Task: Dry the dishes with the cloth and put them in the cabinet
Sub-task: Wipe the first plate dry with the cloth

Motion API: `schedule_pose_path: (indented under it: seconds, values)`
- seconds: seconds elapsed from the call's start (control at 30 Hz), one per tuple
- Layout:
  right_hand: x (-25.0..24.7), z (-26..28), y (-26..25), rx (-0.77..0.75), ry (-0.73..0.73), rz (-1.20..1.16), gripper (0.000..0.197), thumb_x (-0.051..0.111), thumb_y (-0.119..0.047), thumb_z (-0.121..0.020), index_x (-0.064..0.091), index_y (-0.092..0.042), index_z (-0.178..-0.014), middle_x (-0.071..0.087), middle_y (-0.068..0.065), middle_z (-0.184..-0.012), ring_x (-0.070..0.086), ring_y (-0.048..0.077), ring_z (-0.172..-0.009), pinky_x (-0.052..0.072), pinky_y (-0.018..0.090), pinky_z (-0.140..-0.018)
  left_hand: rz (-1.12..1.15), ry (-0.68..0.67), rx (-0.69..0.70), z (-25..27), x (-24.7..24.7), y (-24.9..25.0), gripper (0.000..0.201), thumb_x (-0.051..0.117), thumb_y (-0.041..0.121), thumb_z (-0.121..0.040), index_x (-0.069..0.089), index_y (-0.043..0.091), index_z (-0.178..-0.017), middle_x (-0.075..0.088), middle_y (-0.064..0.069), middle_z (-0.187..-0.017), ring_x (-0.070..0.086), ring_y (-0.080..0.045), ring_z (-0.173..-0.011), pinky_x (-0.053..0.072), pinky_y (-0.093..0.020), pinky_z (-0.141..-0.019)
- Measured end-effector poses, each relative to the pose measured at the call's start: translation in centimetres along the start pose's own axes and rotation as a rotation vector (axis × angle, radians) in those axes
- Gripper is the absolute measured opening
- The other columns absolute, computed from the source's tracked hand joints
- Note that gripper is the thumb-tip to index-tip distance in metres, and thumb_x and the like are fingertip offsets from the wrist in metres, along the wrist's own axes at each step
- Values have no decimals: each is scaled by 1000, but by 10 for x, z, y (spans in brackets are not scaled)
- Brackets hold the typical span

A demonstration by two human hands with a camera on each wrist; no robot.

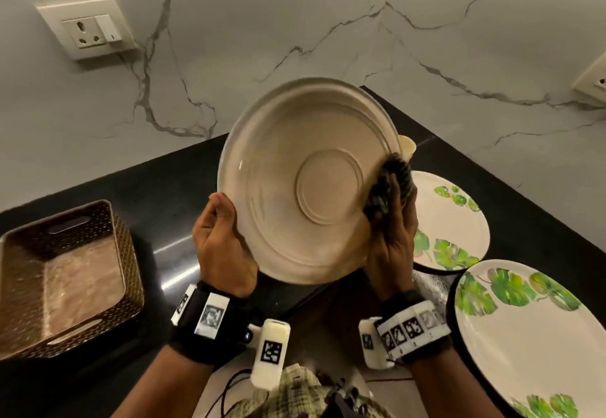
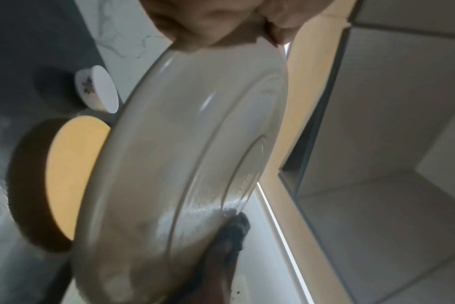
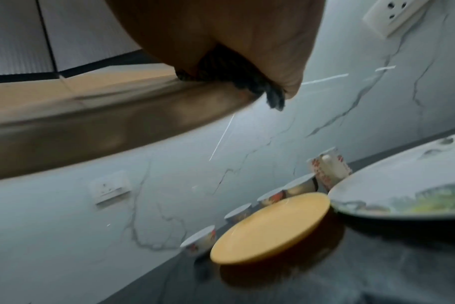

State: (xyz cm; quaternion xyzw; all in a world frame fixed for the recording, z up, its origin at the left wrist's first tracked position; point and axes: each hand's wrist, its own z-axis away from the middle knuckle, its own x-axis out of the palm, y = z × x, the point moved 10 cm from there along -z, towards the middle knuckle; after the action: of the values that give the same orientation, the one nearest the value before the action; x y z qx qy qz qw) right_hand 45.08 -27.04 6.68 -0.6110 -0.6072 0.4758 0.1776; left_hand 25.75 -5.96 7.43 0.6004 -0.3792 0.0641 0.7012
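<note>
A cream plate (image 1: 305, 185) is held up on edge above the black counter, its underside with the round foot ring facing me. My left hand (image 1: 219, 234) grips its lower left rim. My right hand (image 1: 392, 227) holds a dark checked cloth (image 1: 388, 185) pressed against the plate's right rim. The left wrist view shows the plate (image 2: 195, 154) edge-on, the cloth (image 2: 234, 228) at its lower rim and my left fingers (image 2: 221, 22) at the top. In the right wrist view the cloth (image 3: 237, 80) pokes out under my palm (image 3: 247, 41), against the blurred plate rim (image 3: 117, 125).
Two leaf-patterned plates (image 1: 452, 221) (image 1: 531, 335) lie on the counter (image 1: 170, 188) at the right. A brown perforated basket (image 1: 62, 280) stands at the left. An upturned yellow bowl (image 3: 270, 228) and several small patterned cups (image 3: 200, 240) line the marble wall (image 1: 295, 24).
</note>
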Motion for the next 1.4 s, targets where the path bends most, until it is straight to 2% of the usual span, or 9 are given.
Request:
schedule_pose_path:
  seconds: [0.13, 0.23, 0.4, 0.5, 0.63, 0.77, 0.97, 1.17, 1.4]
  values:
    - [27, 44, -28, -167, -86, 115, 54, 52, -15, -99, 42, -15, -152, 17, 10, -168, 3, 37, -156, 11, 66, -122, 147, 214, -96, -13, -9, -14, 42, 51, 33, -103, 60, 8, -135, 68, -13, -130, 66, -29, -121, 52, -48, -106]
    - [48, 67, -63, -477, -181, 298, 59, 71, -24, -91, 52, -25, -146, 31, 14, -163, 14, 48, -152, 18, 73, -115, 221, 373, -152, -13, -18, -37, 42, 60, 32, -100, 62, 8, -135, 70, -12, -128, 67, -28, -119, 50, -52, -106]
    - [69, 76, -99, -682, -311, 446, 51, 61, -46, -95, 54, -34, -144, 42, 5, -158, 30, 39, -150, 31, 64, -112, 357, 2, -565, 0, 13, -79, 88, 68, 63, -86, 41, 12, -152, 48, -25, -150, 46, -43, -139, 30, -57, -120]
    - [74, 67, -104, -679, -372, 462, 47, 44, -46, -102, 47, -37, -149, 35, 4, -162, 26, 37, -152, 34, 62, -112, 323, -35, -575, -6, 3, -79, 90, 66, 63, -89, 34, 12, -156, 37, -29, -157, 39, -48, -143, 24, -60, -121]
    - [89, 61, -104, -683, -460, 532, 58, 52, -47, -100, 33, -42, -155, 20, 4, -168, 13, 36, -155, 28, 63, -116, 175, -17, -481, -4, 1, -59, 60, 53, 48, -101, 46, 11, -148, 54, -29, -143, 54, -46, -132, 39, -64, -112]
    - [98, 49, -98, -650, -500, 605, 57, 46, -48, -102, 27, -46, -156, 11, 4, -170, 6, 36, -156, 24, 67, -117, 114, -75, -386, -8, 8, -39, 42, 40, 34, -107, 57, 12, -138, 69, -22, -126, 71, -33, -108, 62, -48, -85]
    - [79, -2, -87, -380, -467, 465, 74, 48, -43, -97, 9, -45, -159, -10, -6, -170, -14, 26, -156, 5, 64, -123, 102, -127, -334, -5, 3, -38, 38, 48, 31, -97, 62, 10, -126, 72, -11, -110, 74, -19, -89, 64, -34, -78]
    - [38, -56, -33, -140, -251, 389, 64, 39, -35, -103, 12, -41, -160, -3, -8, -170, -11, 16, -157, 8, 54, -127, 133, -10, -292, -4, -12, -30, 55, 51, 39, -93, 55, 12, -141, 67, -15, -130, 71, -26, -108, 60, -44, -90]
    - [41, 15, -36, -193, -239, 292, 62, 49, -25, -100, 29, -28, -159, 7, 0, -171, -4, 29, -158, 10, 64, -123, 234, 139, -235, -24, -19, -26, 55, 52, 43, -97, 53, 16, -144, 65, -12, -137, 61, -31, -128, 47, -55, -109]
